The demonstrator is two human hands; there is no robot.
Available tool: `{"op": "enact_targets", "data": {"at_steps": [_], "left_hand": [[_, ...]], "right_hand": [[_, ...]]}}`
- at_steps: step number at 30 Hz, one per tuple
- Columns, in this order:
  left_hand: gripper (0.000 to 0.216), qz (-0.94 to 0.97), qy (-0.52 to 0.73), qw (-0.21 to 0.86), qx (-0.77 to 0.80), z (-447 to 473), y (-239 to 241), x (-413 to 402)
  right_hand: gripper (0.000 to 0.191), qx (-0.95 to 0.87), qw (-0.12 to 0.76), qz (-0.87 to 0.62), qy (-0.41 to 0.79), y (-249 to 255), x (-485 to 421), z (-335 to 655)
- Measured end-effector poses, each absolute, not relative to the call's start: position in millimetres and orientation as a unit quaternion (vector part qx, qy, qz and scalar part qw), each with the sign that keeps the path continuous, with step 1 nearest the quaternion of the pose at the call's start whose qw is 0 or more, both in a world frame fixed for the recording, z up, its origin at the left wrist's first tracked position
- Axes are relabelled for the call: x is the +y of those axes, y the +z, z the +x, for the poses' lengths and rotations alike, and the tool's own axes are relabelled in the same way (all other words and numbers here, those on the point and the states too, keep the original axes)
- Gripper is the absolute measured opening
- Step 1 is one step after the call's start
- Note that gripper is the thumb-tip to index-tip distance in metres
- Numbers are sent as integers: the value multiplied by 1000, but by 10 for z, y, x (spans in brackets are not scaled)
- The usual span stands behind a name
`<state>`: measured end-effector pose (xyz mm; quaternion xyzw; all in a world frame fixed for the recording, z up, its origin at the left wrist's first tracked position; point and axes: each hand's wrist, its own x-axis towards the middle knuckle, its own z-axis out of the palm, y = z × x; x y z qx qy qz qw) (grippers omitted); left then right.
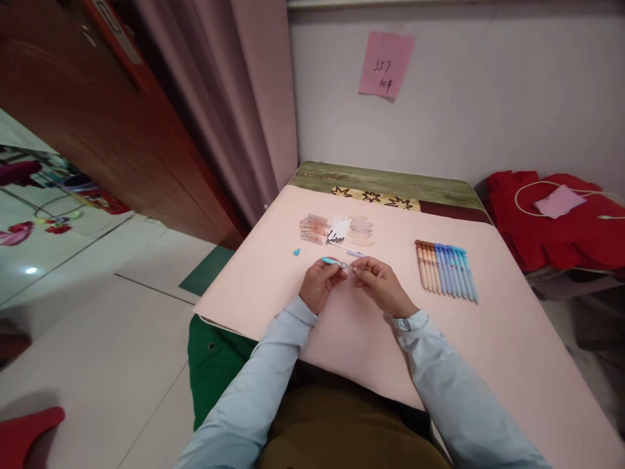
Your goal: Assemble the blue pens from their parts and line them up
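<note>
Both my hands rest on a pink table mat (488,339), close together. My left hand (319,283) is closed round a light-blue pen barrel (333,262) that points right. My right hand (378,281) pinches a small pale part (355,268) near the barrel's tip; I cannot name it. A thin refill (352,251) lies just beyond the hands. A small blue cap (296,251) lies to the left of them.
A row of several finished pens (446,269), orange and blue, lies at the right. Packets of pen parts and refills (336,229) lie further back. Red cloth with a white cable (556,218) is on a seat to the right. A pink note (385,64) hangs on the wall.
</note>
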<state>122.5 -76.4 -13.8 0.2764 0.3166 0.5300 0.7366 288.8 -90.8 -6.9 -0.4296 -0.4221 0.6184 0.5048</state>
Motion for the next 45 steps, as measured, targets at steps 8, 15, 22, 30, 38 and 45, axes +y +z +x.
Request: {"op": "enact_targets", "data": {"at_steps": [8,15,22,30,38,45], "left_hand": [[24,284,532,737,305,1253,-141,-790],[20,301,506,755,288,1210,-126,-790],[17,306,471,784,265,1187,-75,-802],[9,234,485,803,253,1141,-90,-769],[5,131,523,802,257,1079,-97,-720],[4,157,528,796,251,1082,-121,-733]], "right_hand": [[33,-445,517,-402,611,-128,-892,2890],[38,-447,506,-392,625,-73,-915,2877],[38,-430,510,-403,626,-21,-939,2856],[32,-472,533,-461,530,5,-940,2849],[26,-576,441,-676,127,-106,-806,3201],[26,-661,316,-679,51,-267,-718,3191]]}}
